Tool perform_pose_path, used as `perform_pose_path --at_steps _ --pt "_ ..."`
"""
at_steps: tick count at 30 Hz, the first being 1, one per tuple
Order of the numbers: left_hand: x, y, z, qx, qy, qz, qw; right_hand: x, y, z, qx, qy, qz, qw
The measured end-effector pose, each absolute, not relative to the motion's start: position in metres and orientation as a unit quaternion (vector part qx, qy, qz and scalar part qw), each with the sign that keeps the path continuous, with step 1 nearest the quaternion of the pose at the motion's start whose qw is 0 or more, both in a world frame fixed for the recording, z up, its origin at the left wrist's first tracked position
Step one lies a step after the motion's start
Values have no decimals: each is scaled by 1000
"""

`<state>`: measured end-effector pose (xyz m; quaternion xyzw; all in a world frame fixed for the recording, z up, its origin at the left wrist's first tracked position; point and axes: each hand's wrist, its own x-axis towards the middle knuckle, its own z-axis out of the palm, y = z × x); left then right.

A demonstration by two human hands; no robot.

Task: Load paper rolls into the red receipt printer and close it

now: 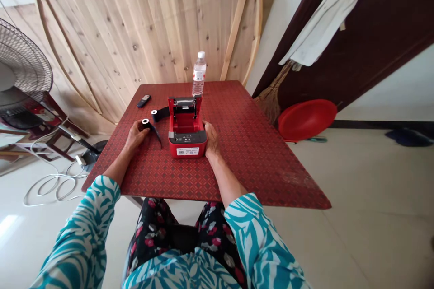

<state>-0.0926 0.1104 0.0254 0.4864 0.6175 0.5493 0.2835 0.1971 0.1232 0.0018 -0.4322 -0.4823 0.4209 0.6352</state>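
A red and black label printer (187, 139) stands on the table, its lid raised and its inside exposed. My right hand (212, 139) lies against the printer's right side, gripping it, with some fingers hidden behind. Left of the printer, my left hand (136, 133) has its fingers closed on a black ribbon roll (145, 122) with a white core. A loose end of ribbon hangs from this roll toward the table. Just beyond it, a second black ribbon roll (154, 114) lies near the printer, a dark strip stretching from it toward the raised lid.
The table (251, 162) has a red patterned cover. A water bottle (199, 74) stands behind the printer, and a small dark handset (144, 101) lies at the back left. A fan (20, 63) and a coiled white cable (56, 185) are at left; a red basin (307, 119) is at right.
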Motion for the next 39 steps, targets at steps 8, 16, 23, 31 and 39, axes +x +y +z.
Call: perform_pose_path --at_steps 8,16,23,31,39 --pt "-94 97 43 445 468 665 376 196 123 3 -431 -478 429 634" --pt "-73 58 127 497 311 672 453 193 133 -9 -407 -446 452 657" --pt "-16 78 144 696 413 377 450 192 136 -8 -416 -465 424 657" --pt "27 122 134 812 558 146 96 191 135 -5 -404 -467 431 658" --pt "31 159 116 833 532 59 138 190 134 -2 -402 -463 434 660"
